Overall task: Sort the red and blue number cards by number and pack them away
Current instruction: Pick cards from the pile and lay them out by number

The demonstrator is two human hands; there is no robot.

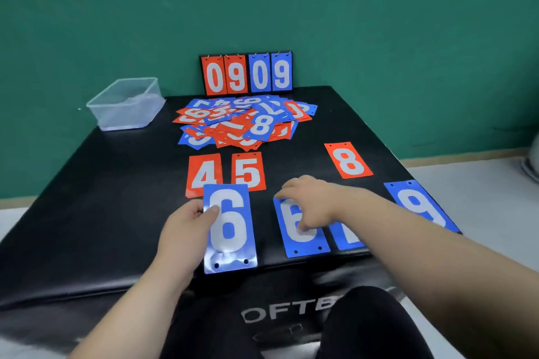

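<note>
Sixes being handled.
Blue 6 [230, 230] is being pinched by left hand [186, 227]; second 6 [304, 242] is being touched by right hand [315, 201], fingers' grip unclear.

The scoreboard [246, 73] stands at the mat's [87, 198] far edge, the card pile [243, 122] just before it, the tub [125, 103] to the pile's left, and the 4 card [204, 175] and 5 card [248, 170] nearer.
</note>
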